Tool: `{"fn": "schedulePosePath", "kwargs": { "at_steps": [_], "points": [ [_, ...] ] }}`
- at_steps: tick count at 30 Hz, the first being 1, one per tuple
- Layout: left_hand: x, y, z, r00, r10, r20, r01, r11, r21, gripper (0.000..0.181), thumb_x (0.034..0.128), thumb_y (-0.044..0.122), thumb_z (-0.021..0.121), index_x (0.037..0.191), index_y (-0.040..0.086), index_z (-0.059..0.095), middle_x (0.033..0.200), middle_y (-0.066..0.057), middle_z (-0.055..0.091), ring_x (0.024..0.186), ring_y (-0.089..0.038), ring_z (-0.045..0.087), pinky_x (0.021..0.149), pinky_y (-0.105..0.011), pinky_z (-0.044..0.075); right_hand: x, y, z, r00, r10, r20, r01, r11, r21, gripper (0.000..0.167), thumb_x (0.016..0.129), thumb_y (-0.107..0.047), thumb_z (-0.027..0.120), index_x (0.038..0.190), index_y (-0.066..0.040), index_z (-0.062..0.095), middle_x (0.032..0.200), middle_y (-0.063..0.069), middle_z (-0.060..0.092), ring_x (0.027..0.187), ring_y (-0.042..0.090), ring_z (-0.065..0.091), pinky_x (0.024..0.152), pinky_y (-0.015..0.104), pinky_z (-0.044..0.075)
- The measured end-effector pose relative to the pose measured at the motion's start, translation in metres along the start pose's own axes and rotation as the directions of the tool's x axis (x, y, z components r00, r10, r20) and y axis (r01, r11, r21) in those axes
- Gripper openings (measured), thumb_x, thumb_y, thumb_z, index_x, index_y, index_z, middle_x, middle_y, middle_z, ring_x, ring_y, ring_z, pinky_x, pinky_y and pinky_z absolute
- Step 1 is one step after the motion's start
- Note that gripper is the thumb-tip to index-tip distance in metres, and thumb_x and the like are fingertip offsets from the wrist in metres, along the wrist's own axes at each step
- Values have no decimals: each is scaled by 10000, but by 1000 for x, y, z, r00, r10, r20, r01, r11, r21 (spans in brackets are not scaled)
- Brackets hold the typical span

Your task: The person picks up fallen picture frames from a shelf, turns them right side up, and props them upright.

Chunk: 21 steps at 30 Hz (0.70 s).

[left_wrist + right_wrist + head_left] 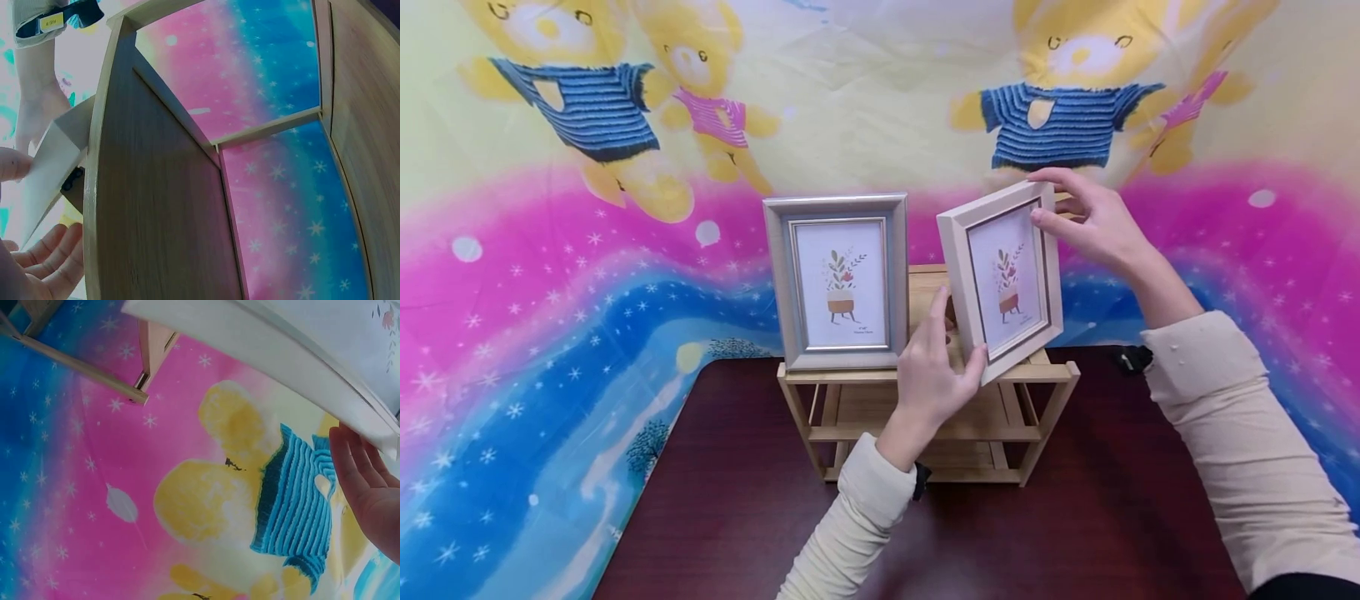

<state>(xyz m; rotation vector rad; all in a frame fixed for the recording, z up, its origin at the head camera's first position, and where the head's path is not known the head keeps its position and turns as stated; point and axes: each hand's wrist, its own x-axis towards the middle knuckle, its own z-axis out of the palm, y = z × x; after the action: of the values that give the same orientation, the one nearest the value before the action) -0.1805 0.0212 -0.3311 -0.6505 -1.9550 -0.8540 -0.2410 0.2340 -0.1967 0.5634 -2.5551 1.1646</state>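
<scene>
A cream picture frame (1003, 275) with a potted-plant print leans at a tilt over the right part of a wooden shelf rack (917, 433). At its upper right corner my right hand (1093, 221) holds it, thumb on the front and fingers round the outer edge. My left hand (928, 375) holds its lower left corner, the thumb against the front edge and the index finger stretched away. The left wrist view shows the left fingers (53, 259) spread beside the frame's edge. A silver-grey picture frame (838, 358) with a similar print stands upright on the rack's left part.
The rack stands on a dark red-brown table (730, 500). Behind it hangs a bright cloth (865, 108) printed with bears and snowflakes. A small black object (1133, 359) lies near the table's back edge, right of the rack.
</scene>
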Motion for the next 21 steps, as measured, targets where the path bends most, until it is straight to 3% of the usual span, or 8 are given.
{"fn": "schedulePosePath", "kwargs": {
  "at_steps": [8, 14, 17, 21],
  "points": [
    [0, -4, -1, 1000, -4, 0, 4, 1000, -14, 698, 761, 173, 641, 1348, -15, 312, 793, -61, 576, 644, -166, 559, 482, -196, 418, -4, 2, -1, 1000, 13, -16, -13, 1000, 3, 544, 871, -270, 592, 1372, -243, 383, 1299, 145, 440, 1059, 348, 527, 865, 488, 436],
    [-3, -12, 6, 999, 26, -28, -26, 999, -22, 655, 799, 170, 605, 1357, -8, 312, 813, -68, 585, 631, -142, 553, 497, -175, 428, -6, 4, -2, 999, 9, -32, -8, 999, 41, 550, 868, -234, 603, 1368, -200, 378, 1251, 138, 462, 981, 196, 564, 777, 264, 466],
    [-2, -13, 6, 999, 24, -26, -25, 999, -39, 611, 808, 143, 595, 1340, -18, 340, 870, -98, 609, 671, -157, 581, 531, -182, 459, -6, 5, -2, 999, 4, -53, 1, 996, 86, 537, 862, -190, 613, 1351, -167, 394, 1201, 123, 481, 917, 104, 562, 733, 178, 455],
    [1, -7, -3, 1000, -7, 2, 7, 998, -55, 575, 792, 89, 612, 1307, -28, 384, 902, -116, 617, 701, -159, 593, 555, -181, 473, -8, 7, -3, 997, -11, -70, 20, 992, 121, 523, 857, -151, 618, 1336, -145, 409, 1160, 89, 494, 890, 85, 561, 710, 138, 460]
  ]
}}
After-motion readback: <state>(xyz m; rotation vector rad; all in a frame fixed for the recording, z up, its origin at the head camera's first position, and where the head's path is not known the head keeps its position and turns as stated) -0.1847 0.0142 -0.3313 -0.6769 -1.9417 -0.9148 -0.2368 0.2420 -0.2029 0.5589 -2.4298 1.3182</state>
